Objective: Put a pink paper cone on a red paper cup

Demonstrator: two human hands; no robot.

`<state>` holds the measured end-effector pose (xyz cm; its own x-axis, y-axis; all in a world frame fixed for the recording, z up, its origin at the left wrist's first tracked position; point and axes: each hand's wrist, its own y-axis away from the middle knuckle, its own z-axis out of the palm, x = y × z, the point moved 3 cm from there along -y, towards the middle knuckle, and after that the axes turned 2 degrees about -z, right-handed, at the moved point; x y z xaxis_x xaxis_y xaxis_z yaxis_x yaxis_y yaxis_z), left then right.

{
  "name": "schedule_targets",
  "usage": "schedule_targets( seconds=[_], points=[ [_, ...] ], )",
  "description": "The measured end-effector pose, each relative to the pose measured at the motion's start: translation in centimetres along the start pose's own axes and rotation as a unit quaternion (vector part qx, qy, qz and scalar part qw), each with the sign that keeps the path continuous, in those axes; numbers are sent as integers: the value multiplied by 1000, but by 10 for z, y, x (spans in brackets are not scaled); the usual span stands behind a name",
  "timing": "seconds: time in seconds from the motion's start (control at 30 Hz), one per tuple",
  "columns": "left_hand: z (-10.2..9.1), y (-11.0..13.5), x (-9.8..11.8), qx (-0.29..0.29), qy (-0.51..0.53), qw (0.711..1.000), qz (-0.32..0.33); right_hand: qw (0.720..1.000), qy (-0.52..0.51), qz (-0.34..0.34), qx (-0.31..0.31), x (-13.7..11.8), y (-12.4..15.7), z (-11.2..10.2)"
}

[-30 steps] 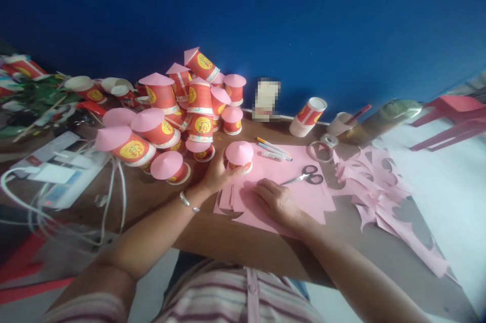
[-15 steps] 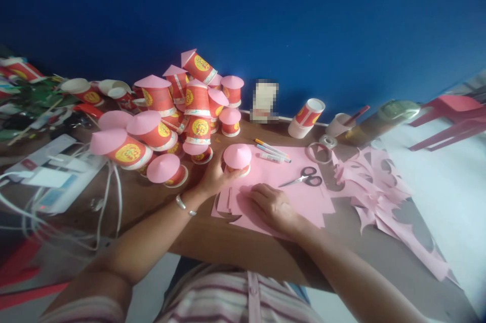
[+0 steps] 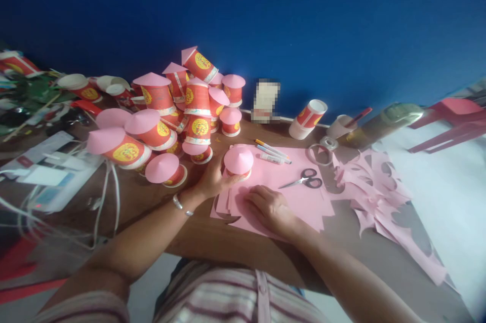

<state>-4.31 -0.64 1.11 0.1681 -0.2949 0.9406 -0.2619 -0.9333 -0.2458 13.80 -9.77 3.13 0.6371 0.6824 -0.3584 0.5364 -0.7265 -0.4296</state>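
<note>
My left hand (image 3: 211,179) is wrapped round the side of a small paper cup (image 3: 243,174), which stands upright at the left end of the pink paper sheets (image 3: 296,201). A pink paper cone (image 3: 238,159) sits on top of this cup like a roof and hides most of it. My right hand (image 3: 270,207) rests on the sheets just in front of the cup, fingers laid out on the paper and holding nothing. Scissors (image 3: 304,179) with black handles lie to its right on the sheets. Several pens (image 3: 272,151) lie behind it.
Red cups with pink cone roofs (image 3: 197,129) are piled at the left. Nearer me are a white power strip (image 3: 56,173) and cables. Rightward are tape rolls (image 3: 319,155), stacked cups (image 3: 308,119), a bottle (image 3: 383,123) and pink paper scraps (image 3: 379,196). A blue wall (image 3: 288,24) rises behind.
The view has shifted very slightly. My left hand keeps its hold on the cone-topped cup, and my right hand stays on the pink paper.
</note>
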Motion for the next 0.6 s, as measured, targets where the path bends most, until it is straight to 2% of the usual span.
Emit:
schedule_targets(
  seconds=[0.13,0.37,0.5,0.57,0.6],
  points=[
    [1,-1,6,0,-35,999,20,1000,12,13,4,6,2,1],
    [5,-3,15,-56,-81,995,30,995,94,25,31,26,9,-2],
    [9,-4,19,-96,-64,993,22,984,171,24,39,50,-1,-21],
    [10,-5,18,-86,-45,995,25,980,176,71,50,71,-15,-34],
    [10,-6,17,-78,-35,996,32,979,175,104,27,82,-23,-40]
  ],
)
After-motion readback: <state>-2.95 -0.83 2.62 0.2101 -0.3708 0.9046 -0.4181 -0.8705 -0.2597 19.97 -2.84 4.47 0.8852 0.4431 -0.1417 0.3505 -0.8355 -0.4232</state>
